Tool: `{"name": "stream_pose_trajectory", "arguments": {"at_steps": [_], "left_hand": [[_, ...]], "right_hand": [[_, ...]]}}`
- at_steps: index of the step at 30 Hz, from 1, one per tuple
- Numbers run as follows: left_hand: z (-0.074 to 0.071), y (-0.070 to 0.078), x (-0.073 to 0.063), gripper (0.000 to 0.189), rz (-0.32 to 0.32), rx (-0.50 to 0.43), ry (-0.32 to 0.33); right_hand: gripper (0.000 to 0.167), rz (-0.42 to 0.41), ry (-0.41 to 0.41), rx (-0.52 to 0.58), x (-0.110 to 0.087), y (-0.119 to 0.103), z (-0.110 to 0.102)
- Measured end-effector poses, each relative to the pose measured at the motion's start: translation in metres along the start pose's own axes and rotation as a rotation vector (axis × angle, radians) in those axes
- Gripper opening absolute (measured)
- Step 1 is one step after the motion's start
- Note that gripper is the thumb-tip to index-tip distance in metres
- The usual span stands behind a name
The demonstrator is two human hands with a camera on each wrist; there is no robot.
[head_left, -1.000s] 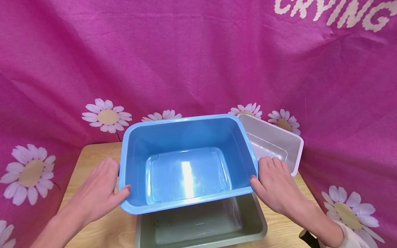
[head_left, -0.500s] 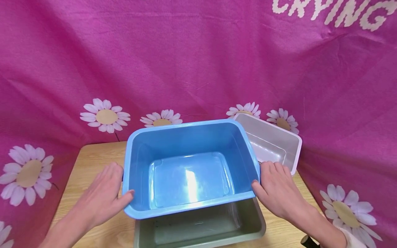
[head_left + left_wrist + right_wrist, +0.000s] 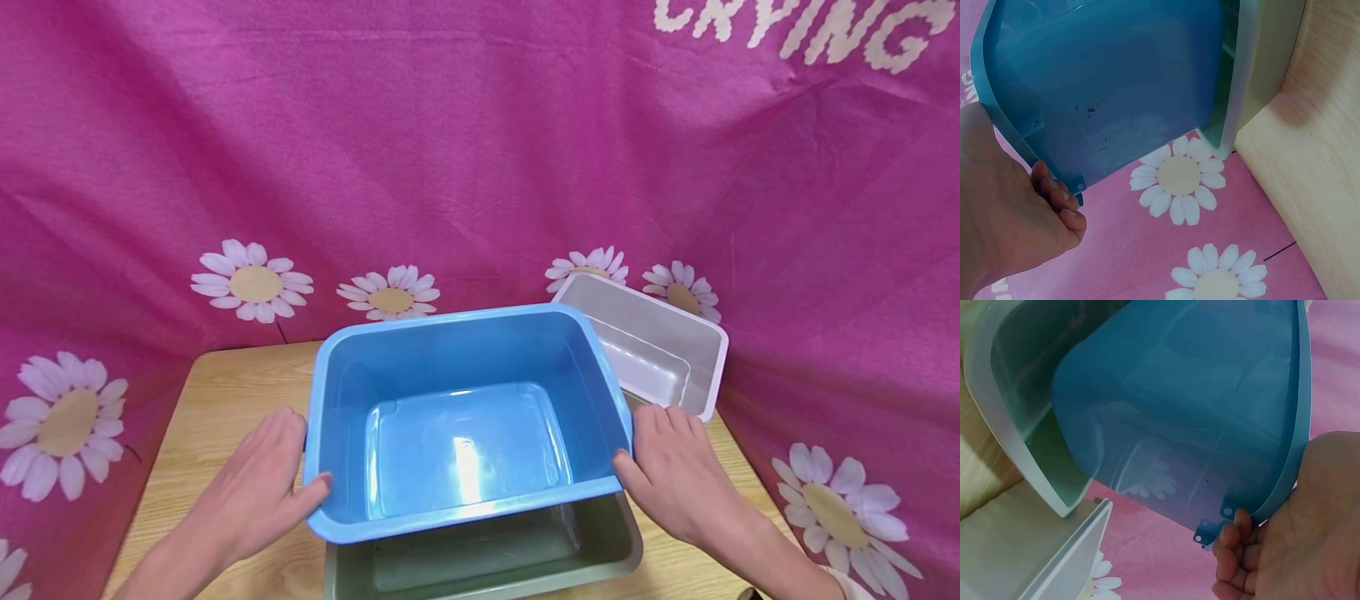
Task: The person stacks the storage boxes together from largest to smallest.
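Observation:
A blue plastic bin [image 3: 465,450], with nothing inside it, is held between both hands over a grey-green bin [image 3: 487,558]. My left hand [image 3: 262,492] grips its left rim, thumb on top and fingers curled beneath, as the left wrist view shows. On the opposite side my right hand [image 3: 675,475] grips the right rim the same way; its fingertips [image 3: 1229,544] curl under by a small bracket. In both wrist views the bottom of the blue bin dips past the rim of the grey-green bin [image 3: 1035,481]. Small dark marks [image 3: 1090,110] dot the blue outer wall.
A light grey bin [image 3: 648,333] stands at the back right corner of the wooden table [image 3: 247,383]. Pink cloth [image 3: 480,167] with daisies hangs behind and at both sides. A dark cylindrical end [image 3: 750,593] pokes in by the right forearm.
Both hands have lowered the blue bin toward the grey-green one, drawing it slightly nearer and to the right. The grip on its rim stays the same.

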State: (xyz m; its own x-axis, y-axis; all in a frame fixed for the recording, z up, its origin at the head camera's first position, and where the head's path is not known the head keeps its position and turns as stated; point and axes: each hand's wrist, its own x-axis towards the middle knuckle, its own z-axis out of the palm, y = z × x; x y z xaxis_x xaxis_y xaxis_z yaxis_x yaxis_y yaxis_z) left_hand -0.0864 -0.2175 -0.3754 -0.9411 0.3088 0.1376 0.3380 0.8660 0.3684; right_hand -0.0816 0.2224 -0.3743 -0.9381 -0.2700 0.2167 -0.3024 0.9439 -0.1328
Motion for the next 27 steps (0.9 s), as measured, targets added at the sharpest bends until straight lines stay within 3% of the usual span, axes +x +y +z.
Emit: {"name": "stream_pose_trajectory", "arguments": {"at_steps": [4,11,21,27], "left_hand": [[0.003,0.000,-0.001,0.037,0.018,0.003,0.014],[0.007,0.001,0.000,0.036,0.020,0.017,0.004],[0.013,0.002,0.000,0.039,-0.053,0.014,-0.061],[0.019,0.001,-0.004,0.036,-0.055,-0.003,-0.059]], "right_hand": [[0.016,-0.014,0.037,0.006,-0.003,0.002,0.002],[0.017,0.012,0.021,0.013,-0.007,0.003,0.005],[0.018,0.041,-0.017,0.035,-0.014,0.002,0.013],[0.018,0.053,-0.026,0.035,-0.016,0.002,0.019]]}}
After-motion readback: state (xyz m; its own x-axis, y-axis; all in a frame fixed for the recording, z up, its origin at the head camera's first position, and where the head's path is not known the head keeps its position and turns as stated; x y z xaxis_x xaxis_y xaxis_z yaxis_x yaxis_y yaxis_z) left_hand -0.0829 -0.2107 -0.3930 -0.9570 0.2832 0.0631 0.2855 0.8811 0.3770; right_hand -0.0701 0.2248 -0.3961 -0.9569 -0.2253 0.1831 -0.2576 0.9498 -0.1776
